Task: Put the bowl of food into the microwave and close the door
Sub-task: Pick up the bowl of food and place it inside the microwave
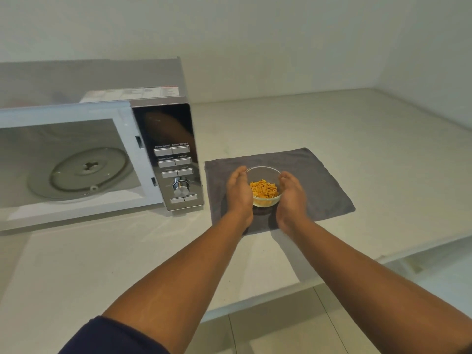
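Glass bowl (264, 186) of orange food sits on grey cloth (319, 185) on table (332, 123); left hand (238, 194) and right hand (291, 196) cup its sides, fingers curled, grip unclear. Lift level, then slide left onto microwave (168, 154) turntable (79, 172); door out of view.
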The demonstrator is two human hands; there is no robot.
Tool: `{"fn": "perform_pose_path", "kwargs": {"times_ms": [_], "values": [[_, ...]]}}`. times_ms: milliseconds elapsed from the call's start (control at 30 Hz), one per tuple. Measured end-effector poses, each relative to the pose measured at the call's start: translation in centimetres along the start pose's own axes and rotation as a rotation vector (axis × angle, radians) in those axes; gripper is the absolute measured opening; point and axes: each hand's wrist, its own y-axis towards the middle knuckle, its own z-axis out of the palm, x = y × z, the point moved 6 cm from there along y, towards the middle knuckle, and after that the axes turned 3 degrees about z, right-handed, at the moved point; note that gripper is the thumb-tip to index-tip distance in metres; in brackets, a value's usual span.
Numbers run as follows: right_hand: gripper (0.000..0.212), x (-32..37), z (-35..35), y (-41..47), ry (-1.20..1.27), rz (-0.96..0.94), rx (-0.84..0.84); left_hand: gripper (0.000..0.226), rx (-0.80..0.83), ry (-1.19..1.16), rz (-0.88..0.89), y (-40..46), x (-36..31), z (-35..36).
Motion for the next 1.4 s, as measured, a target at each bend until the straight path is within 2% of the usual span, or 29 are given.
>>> {"fn": "perform_pose_path", "kwargs": {"times_ms": [133,333,533,633,967,1067,1167,1267,1400], "values": [[0.035,-1.3,0.1,-3.6,0.003,0.018,-0.009,0.027,-0.062,-0.044,-0.01,-2.8,0.2,-2.9],[0.032,-4.0,2.3,-8.4,-0.006,0.043,0.07,0.023,-0.238,-0.136,0.007,-6.1,-0.9,-8.7],[0.022,-6.9,7.1,-13.1,-0.033,0.099,0.181,0.019,-0.366,-0.196,0.038,-8.1,-3.0,-15.5],[0.03,-8.2,10.4,-15.4,-0.048,0.116,0.263,0.017,-0.434,-0.191,0.07,-8.4,-4.8,-19.3],[0.038,-10.4,21.8,-19.7,-0.097,0.134,0.445,0.024,-0.514,-0.179,0.17,-6.2,-11.3,-29.4],[0.03,-10.2,25.8,-19.4,-0.079,0.092,0.486,0.027,-0.5,-0.179,0.21,-4.3,-14.1,-31.4],[0.036,-9.3,29.8,-19.0,-0.119,0.054,0.521,0.027,-0.473,-0.156,0.248,-1.6,-16.9,-32.9],[0.026,-9.1,33.1,-17.5,-0.164,0.024,0.558,0.03,-0.443,-0.123,0.242,1.2,-18.5,-33.7],[0.022,-9.3,36.6,-14.9,-0.215,0.138,0.544,0.031,-0.424,-0.123,0.136,5.3,-19.1,-34.5]]}}
